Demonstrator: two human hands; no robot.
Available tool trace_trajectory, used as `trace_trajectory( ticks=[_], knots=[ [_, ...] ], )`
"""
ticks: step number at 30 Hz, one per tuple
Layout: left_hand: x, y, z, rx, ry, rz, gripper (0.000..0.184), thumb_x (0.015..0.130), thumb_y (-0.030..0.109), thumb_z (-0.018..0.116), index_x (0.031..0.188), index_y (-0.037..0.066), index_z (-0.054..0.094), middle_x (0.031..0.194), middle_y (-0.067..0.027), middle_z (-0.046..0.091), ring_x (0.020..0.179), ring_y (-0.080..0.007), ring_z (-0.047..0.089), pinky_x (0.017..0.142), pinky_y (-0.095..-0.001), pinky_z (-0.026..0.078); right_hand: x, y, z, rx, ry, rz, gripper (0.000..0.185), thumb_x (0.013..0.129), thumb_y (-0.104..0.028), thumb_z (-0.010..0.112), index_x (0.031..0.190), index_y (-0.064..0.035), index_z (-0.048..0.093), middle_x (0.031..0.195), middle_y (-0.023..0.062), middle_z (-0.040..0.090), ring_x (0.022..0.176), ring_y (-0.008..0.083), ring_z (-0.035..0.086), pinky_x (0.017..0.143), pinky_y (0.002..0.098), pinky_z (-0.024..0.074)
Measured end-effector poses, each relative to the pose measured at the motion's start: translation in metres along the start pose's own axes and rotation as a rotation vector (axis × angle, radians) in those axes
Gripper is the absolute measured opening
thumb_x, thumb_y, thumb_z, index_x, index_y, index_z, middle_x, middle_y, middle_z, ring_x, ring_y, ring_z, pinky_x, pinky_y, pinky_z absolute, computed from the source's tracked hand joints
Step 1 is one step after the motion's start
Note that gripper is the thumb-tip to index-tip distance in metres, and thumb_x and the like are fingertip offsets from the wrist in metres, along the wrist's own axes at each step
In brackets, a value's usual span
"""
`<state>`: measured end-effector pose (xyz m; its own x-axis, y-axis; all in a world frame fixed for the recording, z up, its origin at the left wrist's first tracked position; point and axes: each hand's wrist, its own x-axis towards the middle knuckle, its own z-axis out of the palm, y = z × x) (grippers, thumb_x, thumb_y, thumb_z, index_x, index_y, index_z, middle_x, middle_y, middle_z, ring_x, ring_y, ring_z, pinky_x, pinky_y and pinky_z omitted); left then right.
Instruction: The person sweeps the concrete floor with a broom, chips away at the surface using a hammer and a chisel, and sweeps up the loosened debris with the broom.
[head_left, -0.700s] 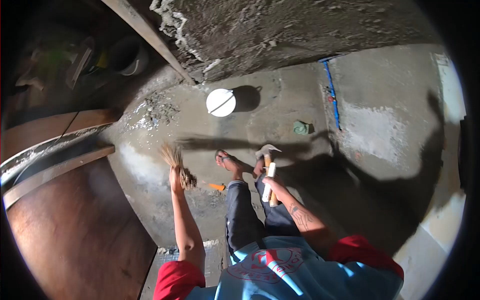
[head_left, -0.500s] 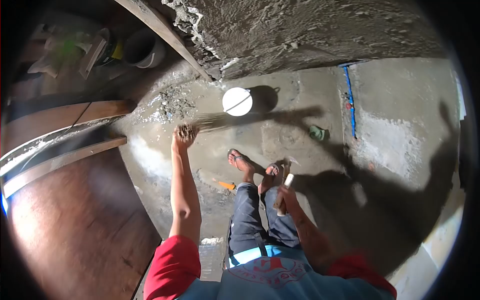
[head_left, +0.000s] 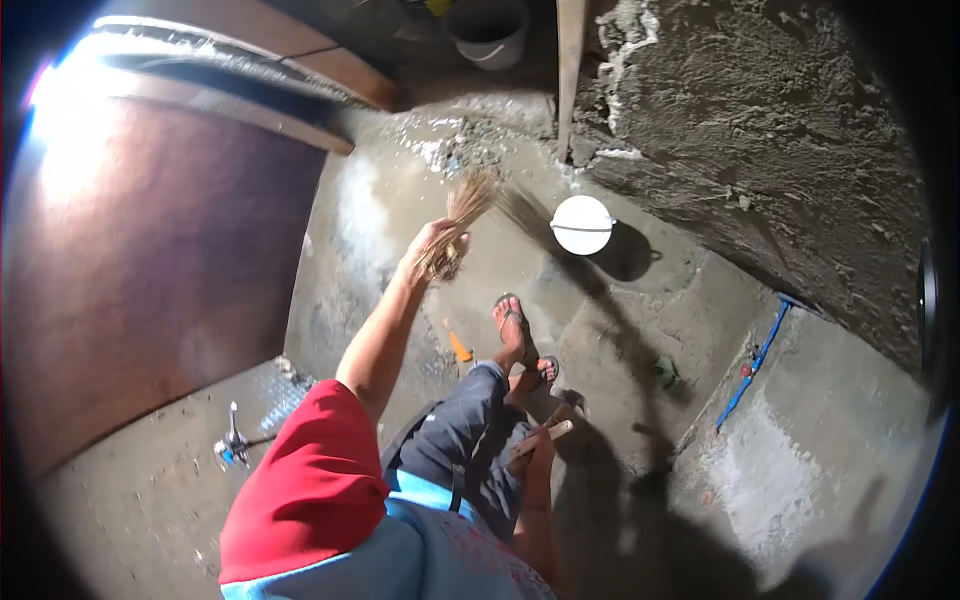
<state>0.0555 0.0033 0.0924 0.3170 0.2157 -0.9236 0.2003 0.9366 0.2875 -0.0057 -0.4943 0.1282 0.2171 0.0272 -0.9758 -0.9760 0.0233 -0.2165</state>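
Observation:
My left hand is closed around a stick broom, a bundle of thin brown bristles fanning up and to the right above the wet floor. Low beside my right leg, my right hand grips a hammer whose dark head points away from me. A pale wooden piece lies along it in the same grasp; its kind is unclear. Beyond my sandalled feet stands a white bucket with a handle across its top. An orange-handled tool rests on the floor left of my feet.
Wet rubble lies near an upright timber. A rough plastered wall rises at right, with a blue pipe below it. A brown board stands at left, a metal tool near its foot, and a grey bucket farther back.
My view has turned left, shifting the scene rightward. The broom has swung from a blurred, rightward-pointing position to an upward slant. My right hand keeps its hold on the hammer.

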Motion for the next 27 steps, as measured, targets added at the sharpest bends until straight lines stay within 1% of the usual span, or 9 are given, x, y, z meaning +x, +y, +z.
trace_trajectory(
  ticks=[2, 7, 11, 13, 16, 18, 20, 23, 27],
  knots=[
    [-0.052, -0.01, -0.051, -0.039, 0.026, -0.057, 0.016, 0.089, 0.015, 0.057, 0.094, 0.001, 0.059, 0.076, -0.0107, 0.062, 0.063, -0.0276, 0.061, 0.061, -0.0424, 0.054, -0.008, -0.006, -0.001, -0.065, 0.101, -0.009, 0.02, 0.082, -0.025, 0.065, 0.084, -0.007, 0.056, 0.077, 0.0042, 0.056, 0.061, 0.02, 0.056, 0.059, 0.0338, 0.0498],
    [-0.208, -0.043, -0.205, 0.155, 0.331, -0.097, 0.018, 0.082, 0.018, 0.065, 0.088, 0.003, 0.058, 0.069, -0.0088, 0.058, 0.055, -0.0243, 0.057, 0.053, -0.0386, 0.051, -0.027, -0.064, -0.033, -0.028, 0.004, 0.039, 0.017, 0.084, -0.02, 0.062, 0.078, -0.0118, 0.048, 0.069, 0.0006, 0.048, 0.054, 0.0164, 0.049, 0.051, 0.034, 0.047],
    [-0.316, -0.077, -0.277, 0.012, 0.757, 0.272, 0.025, 0.078, 0.019, 0.076, 0.077, 0.006, 0.055, 0.06, -0.0044, 0.052, 0.046, -0.0181, 0.052, 0.044, -0.0324, 0.046, -0.034, -0.121, -0.067, -0.211, 0.033, -0.111, 0.016, 0.08, -0.02, 0.064, 0.08, -0.0108, 0.051, 0.07, 0.0009, 0.05, 0.058, 0.0167, 0.052, 0.055, 0.033, 0.0478],
    [-0.353, -0.091, -0.278, -0.169, 0.956, 0.5, 0.031, 0.076, 0.02, 0.082, 0.072, 0.008, 0.053, 0.055, -0.0022, 0.049, 0.041, -0.015, 0.049, 0.039, -0.0294, 0.043, -0.044, -0.144, -0.08, -0.221, 0.068, -0.16, 0.018, 0.077, -0.02, 0.066, 0.083, -0.0083, 0.053, 0.072, 0.0021, 0.051, 0.061, 0.0173, 0.054, 0.057, 0.0329, 0.0491],
    [-0.37, -0.139, -0.238, -0.322, 1.229, 0.717, 0.023, 0.083, 0.013, 0.074, 0.068, 0.003, 0.059, 0.058, -0.0051, 0.055, 0.043, -0.0155, 0.052, 0.04, -0.0286, 0.044, -0.05, -0.173, -0.09, -0.367, 0.084, -0.236, 0.023, 0.074, -0.024, 0.067, 0.083, -0.0081, 0.054, 0.077, 0.0033, 0.051, 0.064, 0.0191, 0.055, 0.057, 0.0368, 0.0483],
    [-0.323, -0.231, -0.219, -0.572, 1.013, 0.914, 0.022, 0.084, 0.011, 0.07, 0.068, 0.002, 0.059, 0.059, -0.0056, 0.057, 0.044, -0.0155, 0.055, 0.039, -0.0308, 0.044, -0.047, -0.184, -0.096, -0.436, 0.089, -0.257, 0.024, 0.074, -0.025, 0.067, 0.085, -0.0084, 0.054, 0.078, 0.0039, 0.05, 0.066, 0.0201, 0.056, 0.057, 0.0386, 0.049],
    [-0.315, -0.263, -0.167, -0.475, 1.161, 0.604, 0.024, 0.083, 0.009, 0.067, 0.062, 0.001, 0.058, 0.054, -0.0062, 0.056, 0.044, -0.0159, 0.055, 0.04, -0.0318, 0.044, -0.054, -0.182, -0.088, -0.456, 0.118, -0.252, 0.025, 0.074, -0.025, 0.067, 0.086, -0.0091, 0.053, 0.078, 0.0044, 0.05, 0.067, 0.0209, 0.056, 0.058, 0.039, 0.0502],
    [-0.302, -0.222, -0.253, -0.229, 1.053, 0.541, 0.021, 0.079, 0.009, 0.064, 0.061, 0.001, 0.058, 0.051, -0.0089, 0.056, 0.041, -0.0179, 0.054, 0.04, -0.0335, 0.044, -0.068, -0.181, -0.078, -0.465, 0.134, -0.204, 0.027, 0.074, -0.025, 0.068, 0.088, -0.0087, 0.053, 0.078, 0.0051, 0.05, 0.067, 0.0231, 0.057, 0.06, 0.0398, 0.0513],
    [-0.314, -0.149, -0.315, -0.474, 0.899, 0.439, 0.016, 0.081, 0.008, 0.068, 0.072, 0.004, 0.056, 0.058, -0.0049, 0.054, 0.045, -0.0158, 0.053, 0.041, -0.0311, 0.045, -0.069, -0.166, -0.075, -0.589, 0.117, -0.22, 0.035, 0.072, -0.025, 0.07, 0.096, -0.0047, 0.053, 0.08, 0.006, 0.052, 0.07, 0.022, 0.057, 0.062, 0.0397, 0.0502]
  ],
)
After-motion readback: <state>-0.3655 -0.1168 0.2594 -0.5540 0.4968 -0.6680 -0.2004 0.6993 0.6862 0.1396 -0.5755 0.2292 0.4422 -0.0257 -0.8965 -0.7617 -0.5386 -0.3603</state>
